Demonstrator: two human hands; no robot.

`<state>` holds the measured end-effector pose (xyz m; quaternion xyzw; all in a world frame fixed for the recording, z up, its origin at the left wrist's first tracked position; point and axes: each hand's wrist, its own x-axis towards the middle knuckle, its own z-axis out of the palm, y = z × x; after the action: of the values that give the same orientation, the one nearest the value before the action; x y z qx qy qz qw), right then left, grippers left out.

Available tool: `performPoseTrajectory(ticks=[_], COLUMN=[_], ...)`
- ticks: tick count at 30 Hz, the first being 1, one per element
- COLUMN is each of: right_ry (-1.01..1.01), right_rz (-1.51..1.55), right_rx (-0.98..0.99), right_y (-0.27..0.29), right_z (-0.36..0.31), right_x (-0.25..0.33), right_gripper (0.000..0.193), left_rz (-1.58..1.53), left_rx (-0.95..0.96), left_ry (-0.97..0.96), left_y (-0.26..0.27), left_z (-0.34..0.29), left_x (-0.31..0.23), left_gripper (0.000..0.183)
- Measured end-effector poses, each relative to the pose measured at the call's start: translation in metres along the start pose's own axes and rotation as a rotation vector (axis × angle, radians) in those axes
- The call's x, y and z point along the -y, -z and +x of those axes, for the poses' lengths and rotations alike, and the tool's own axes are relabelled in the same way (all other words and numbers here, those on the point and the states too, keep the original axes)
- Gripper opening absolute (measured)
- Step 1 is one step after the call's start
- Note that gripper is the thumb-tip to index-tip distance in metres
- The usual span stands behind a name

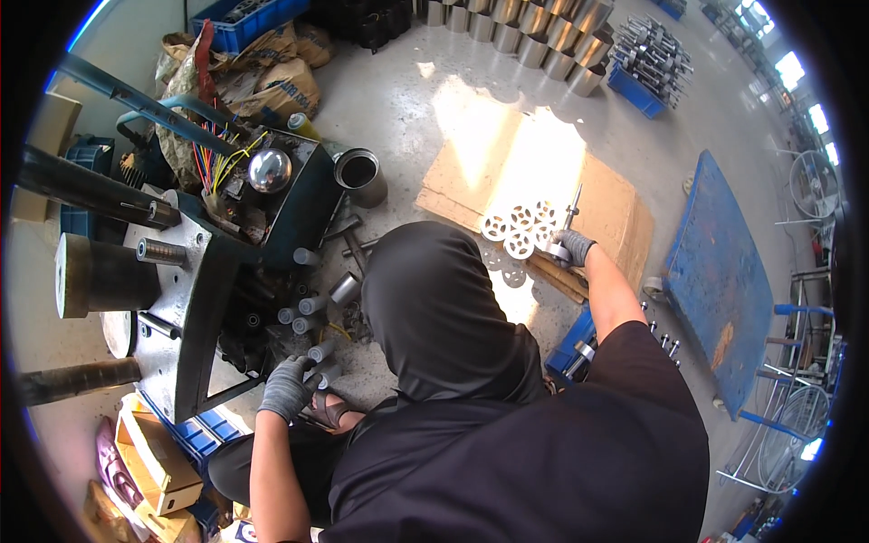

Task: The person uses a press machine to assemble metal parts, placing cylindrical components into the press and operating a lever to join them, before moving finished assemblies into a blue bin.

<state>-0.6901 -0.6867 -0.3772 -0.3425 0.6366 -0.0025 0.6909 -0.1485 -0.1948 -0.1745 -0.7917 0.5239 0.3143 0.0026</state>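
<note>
In a dark grey work glove, my right hand (575, 246) is closed round a metal shaft (571, 213) whose thin end points away from me. Beside those fingers lie several round, spoked metal discs (520, 230), grouped on brown cardboard (457, 176) in bright sunlight. My left hand (288, 389), gloved in grey too, is low on the left with its fingers loosely apart. Its fingertips are next to grey cylinders (320, 351), several of which stand on the floor; contact is unclear. A shiny metal sleeve (345, 289) lies near them.
At left stands a heavy machine (195, 308) with thick steel bars and coloured wires. Beyond it is an open metal can (360, 176). A blue bin (572, 344) with metal shafts sits right of my body. Farther right is a blue flat cart (720, 290); metal cylinders (534, 45) stand behind.
</note>
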Motion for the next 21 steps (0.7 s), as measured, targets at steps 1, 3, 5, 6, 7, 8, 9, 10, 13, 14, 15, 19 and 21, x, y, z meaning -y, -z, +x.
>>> performPoseTrajectory(ticks=[1,3,5,6,7,8,9,10,13,14,15,19,21], right_ry=[-0.001,0.020,0.136,0.187,0.215,0.208,0.270,0.308,0.530,0.597,0.595,0.834,1.015], right_rz=[0.023,0.074,0.294,0.404,0.526,0.654,0.842,1.028,1.553,1.571,1.500,0.809,0.551], right_rx=[-0.017,-0.065,-0.108,-0.170,-0.145,-0.141,-0.133,-0.194,-0.079,-0.091,-0.117,-0.510,-0.533], right_y=[-0.002,-0.004,-0.010,-0.014,-0.020,-0.024,-0.028,-0.032,-0.018,-0.008,0.000,0.007,-0.007], right_z=[0.001,0.001,0.000,0.000,0.001,0.002,0.003,0.004,-0.003,-0.011,-0.021,-0.069,-0.104], right_x=[-0.003,-0.012,-0.026,-0.032,-0.036,-0.038,-0.039,-0.039,-0.010,0.000,0.010,0.056,0.084], right_gripper=[0.018,0.020,0.021,0.021,0.023,0.019,0.019,0.020,0.027,0.028,0.028,0.025,0.030], left_rz=[-0.003,0.016,0.021,0.020,0.012,0.015,0.013,0.005,0.010,0.020,0.020,-0.006,-0.059], left_rx=[-0.003,-0.008,-0.019,-0.026,-0.042,-0.025,-0.017,-0.017,-0.005,0.002,-0.009,-0.100,-0.135], left_ry=[0.000,-0.007,-0.013,-0.018,-0.038,-0.020,-0.018,-0.019,-0.007,-0.006,-0.013,-0.084,-0.085], left_y=[0.000,0.000,-0.001,-0.001,-0.002,-0.002,-0.002,-0.001,0.001,0.002,0.004,0.014,0.022], left_z=[0.000,0.001,0.001,0.001,0.001,0.001,0.001,0.002,0.002,0.001,0.001,-0.001,-0.004], left_x=[0.000,0.001,0.002,0.003,0.004,0.004,0.005,0.005,0.003,0.001,0.000,-0.008,-0.015], left_gripper=[0.036,0.034,0.034,0.034,0.034,0.035,0.036,0.037,0.038,0.036,0.035,0.033,0.033])
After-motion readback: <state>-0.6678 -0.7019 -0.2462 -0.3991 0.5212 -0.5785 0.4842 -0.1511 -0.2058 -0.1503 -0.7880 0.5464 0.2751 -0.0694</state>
